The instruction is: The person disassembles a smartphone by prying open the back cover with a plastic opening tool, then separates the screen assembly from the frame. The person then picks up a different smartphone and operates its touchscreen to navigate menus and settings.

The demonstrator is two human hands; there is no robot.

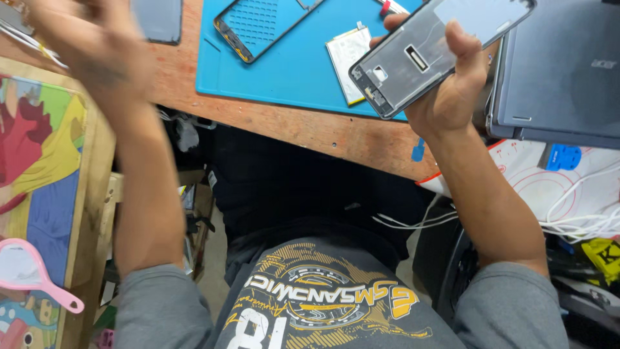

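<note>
The right hand (452, 90) pinches a grey phone frame (439, 48) between thumb and fingers, tilted above the blue mat (290, 71) on the desk (310, 129). Its inner face shows cutouts. The left hand (84, 39) is blurred; its grip cannot be told. Another frame (258, 26) and a battery (349, 58) lie on the mat.
</note>
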